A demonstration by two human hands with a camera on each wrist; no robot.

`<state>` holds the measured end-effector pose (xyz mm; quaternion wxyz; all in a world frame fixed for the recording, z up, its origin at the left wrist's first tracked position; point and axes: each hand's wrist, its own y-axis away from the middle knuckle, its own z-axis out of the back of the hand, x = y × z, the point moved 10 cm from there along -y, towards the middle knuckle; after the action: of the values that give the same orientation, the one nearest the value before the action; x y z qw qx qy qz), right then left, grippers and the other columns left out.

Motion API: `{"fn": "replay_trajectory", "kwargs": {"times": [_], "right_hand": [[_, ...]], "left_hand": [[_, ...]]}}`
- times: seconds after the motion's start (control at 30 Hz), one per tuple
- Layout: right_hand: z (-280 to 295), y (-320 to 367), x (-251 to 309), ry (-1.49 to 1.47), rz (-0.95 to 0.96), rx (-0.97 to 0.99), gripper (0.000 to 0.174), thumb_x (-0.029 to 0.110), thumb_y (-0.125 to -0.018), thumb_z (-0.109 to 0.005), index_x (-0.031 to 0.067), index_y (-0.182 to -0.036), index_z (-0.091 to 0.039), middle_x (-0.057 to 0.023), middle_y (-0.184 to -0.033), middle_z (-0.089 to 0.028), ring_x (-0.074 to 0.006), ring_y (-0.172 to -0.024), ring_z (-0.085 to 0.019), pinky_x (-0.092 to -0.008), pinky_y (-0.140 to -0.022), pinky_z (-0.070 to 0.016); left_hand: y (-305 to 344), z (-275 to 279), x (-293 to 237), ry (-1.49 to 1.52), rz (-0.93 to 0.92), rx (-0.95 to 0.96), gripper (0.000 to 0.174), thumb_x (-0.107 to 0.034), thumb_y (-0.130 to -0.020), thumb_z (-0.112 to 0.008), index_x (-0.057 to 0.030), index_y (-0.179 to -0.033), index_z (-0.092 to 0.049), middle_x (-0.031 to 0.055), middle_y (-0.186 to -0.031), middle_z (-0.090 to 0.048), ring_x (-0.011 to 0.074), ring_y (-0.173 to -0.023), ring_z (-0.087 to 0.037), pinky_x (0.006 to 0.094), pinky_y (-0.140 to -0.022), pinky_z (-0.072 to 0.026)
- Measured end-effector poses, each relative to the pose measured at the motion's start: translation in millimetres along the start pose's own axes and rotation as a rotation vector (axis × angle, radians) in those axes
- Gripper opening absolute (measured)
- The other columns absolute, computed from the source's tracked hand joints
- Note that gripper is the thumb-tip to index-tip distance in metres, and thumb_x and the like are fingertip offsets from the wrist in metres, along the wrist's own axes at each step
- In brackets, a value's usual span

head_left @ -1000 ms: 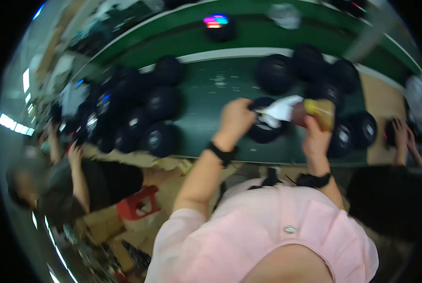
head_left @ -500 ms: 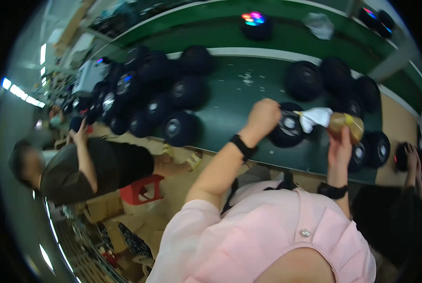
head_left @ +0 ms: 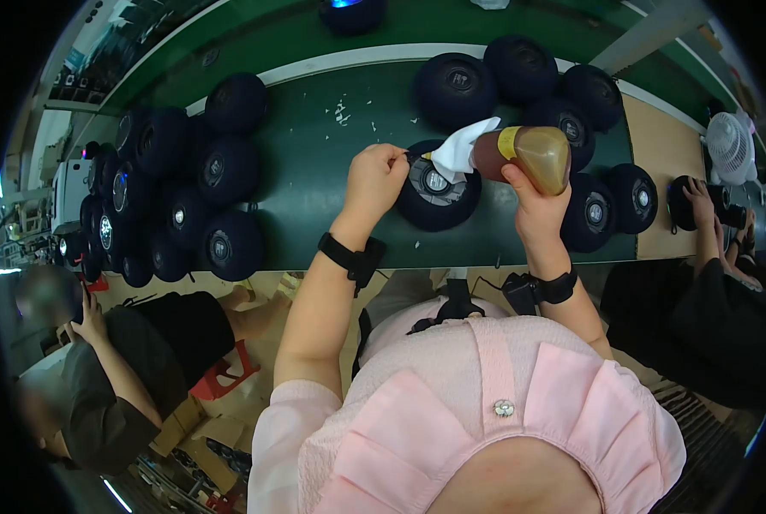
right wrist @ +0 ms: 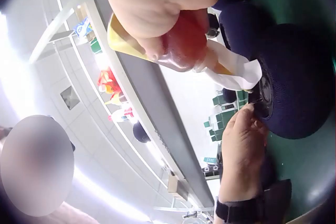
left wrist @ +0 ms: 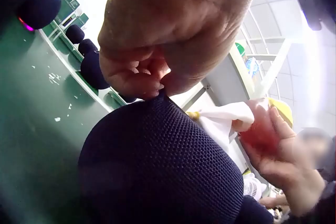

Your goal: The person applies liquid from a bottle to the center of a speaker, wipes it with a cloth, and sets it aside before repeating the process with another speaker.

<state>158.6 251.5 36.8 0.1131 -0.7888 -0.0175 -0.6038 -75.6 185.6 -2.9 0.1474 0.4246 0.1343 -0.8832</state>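
A round navy mesh-covered speaker lies on the green bench with its recessed grey base facing up. My left hand pinches the mesh edge at the speaker's upper left rim, pulled up to a small peak. In my right hand is an amber squeeze bottle, tilted so its nozzle points left. White cloth wraps the bottle's neck, with the yellowish tip showing past it. That tip is right at the rim, close to the left fingertips.
Several similar speakers stand at the bench's left and right. White flecks dot the green bench top. A green conveyor runs behind. A white fan is far right; other people work at both sides.
The head view has swung, shifting the scene. Against the speaker, the bottle tip has moved left toward my left fingers since half a second ago. Both hands keep their holds.
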Motion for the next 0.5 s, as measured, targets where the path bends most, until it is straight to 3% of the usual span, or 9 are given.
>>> {"fn": "replay_trajectory", "kwargs": {"times": [0.23,0.5], "right_hand": [[-21,3,27,0.27,0.16,0.127,0.049,0.008,-0.067,-0.079,-0.001,-0.107,-0.053,-0.0071,-0.1,-0.062,-0.0142,-0.09,-0.059,-0.028,-0.081,-0.0468],[-12,-13,15,0.168,0.065,-0.003,0.048,0.008,-0.065,-0.081,-0.0014,-0.105,-0.055,-0.0067,-0.099,-0.062,-0.0134,-0.088,-0.059,-0.0275,-0.08,-0.0469]], "left_hand": [[2,1,-9,-0.032,-0.05,-0.024,0.014,-0.009,-0.076,-0.058,0.0031,-0.081,-0.064,0.0147,-0.072,-0.06,0.0235,-0.062,-0.058,0.0302,-0.059,-0.0453],[2,1,-15,-0.033,-0.062,0.001,0.014,-0.008,-0.076,-0.058,0.0026,-0.081,-0.064,0.015,-0.075,-0.061,0.0261,-0.066,-0.06,0.0318,-0.06,-0.0467]]}}
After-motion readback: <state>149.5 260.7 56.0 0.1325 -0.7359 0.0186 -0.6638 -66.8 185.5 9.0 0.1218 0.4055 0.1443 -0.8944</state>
